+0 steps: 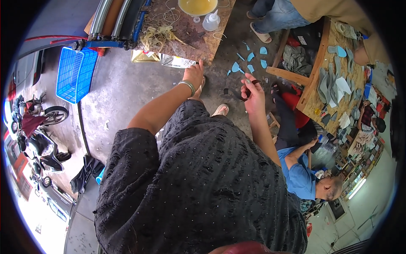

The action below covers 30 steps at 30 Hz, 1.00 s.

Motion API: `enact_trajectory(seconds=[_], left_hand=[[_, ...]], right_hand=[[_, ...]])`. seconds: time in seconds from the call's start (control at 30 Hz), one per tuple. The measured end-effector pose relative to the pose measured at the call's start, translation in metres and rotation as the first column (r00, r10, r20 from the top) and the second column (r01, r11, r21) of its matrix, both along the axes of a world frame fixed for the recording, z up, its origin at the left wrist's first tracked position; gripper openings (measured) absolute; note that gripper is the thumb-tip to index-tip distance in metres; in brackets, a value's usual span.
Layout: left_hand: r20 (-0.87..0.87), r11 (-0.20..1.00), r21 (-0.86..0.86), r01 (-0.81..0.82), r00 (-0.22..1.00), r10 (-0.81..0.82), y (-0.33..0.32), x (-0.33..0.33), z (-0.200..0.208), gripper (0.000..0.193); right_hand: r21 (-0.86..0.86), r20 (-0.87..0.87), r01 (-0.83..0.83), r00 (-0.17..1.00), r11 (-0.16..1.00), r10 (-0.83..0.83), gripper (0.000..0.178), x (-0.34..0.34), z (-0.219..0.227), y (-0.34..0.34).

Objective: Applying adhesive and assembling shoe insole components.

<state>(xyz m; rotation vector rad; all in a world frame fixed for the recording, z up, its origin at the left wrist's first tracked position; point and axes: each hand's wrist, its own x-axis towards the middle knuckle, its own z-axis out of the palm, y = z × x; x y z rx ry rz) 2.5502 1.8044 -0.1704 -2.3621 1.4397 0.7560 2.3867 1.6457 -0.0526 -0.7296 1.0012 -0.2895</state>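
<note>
My left hand [194, 74], with a bangle [188, 86] at its wrist, reaches to the near edge of a stained worktable [198, 44]. Its fingers are stretched out against that edge, and I see nothing held in them. Farther right, over the floor, my right hand [254, 94] is raised with curled fingers. A thin dark strip [231, 93] runs out from them to the left; part of it is hidden by the fingers, and its kind is unclear. Beyond that hand, several light-blue cut pieces [250, 56] lie scattered on the floor.
On the worktable are a yellow-filled basin [198, 6], a squeeze bottle [211, 21] and tangled string [158, 37]. Metal rollers [111, 19] stand left of it, above a blue crate [76, 75]. Rightward, a seated person [302, 169] works near a wooden bench [311, 91]; another person stands beyond.
</note>
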Motion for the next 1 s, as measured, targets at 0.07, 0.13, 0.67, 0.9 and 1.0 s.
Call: enact_trajectory(seconds=[0.07, 0.13, 0.67, 0.9, 1.0], left_hand=[[0.028, 0.999, 0.013, -0.041, 0.999, 0.041, 0.003, -0.006, 0.003, 0.069], [0.019, 0.995, -0.007, -0.102, 0.995, 0.103, 0.014, -0.014, -0.002, 0.064], [-0.548, 0.351, -0.608, -0.713, 0.696, 0.464, -0.057, 0.053, 0.041, 0.073], [-0.586, 0.120, -0.615, -0.780, 0.553, 0.592, -0.116, 0.078, 0.005, 0.089], [-0.561, 0.071, -0.631, -0.773, 0.518, 0.646, -0.135, 0.080, -0.007, 0.088]], right_hand=[[-0.035, 0.014, -0.014, 1.000, 0.999, 0.015, 0.028, -0.002, -0.003, 0.003], [-0.069, 0.031, -0.034, 0.999, 0.997, 0.036, 0.028, -0.004, -0.004, 0.002], [-0.073, -0.010, -0.207, 0.978, 0.976, 0.207, 0.046, 0.021, -0.004, 0.006], [0.056, 0.071, -0.029, 0.997, 0.998, 0.025, 0.057, -0.008, -0.010, 0.000], [0.046, 0.079, 0.088, 0.993, 0.995, -0.091, 0.057, -0.033, -0.018, -0.003]])
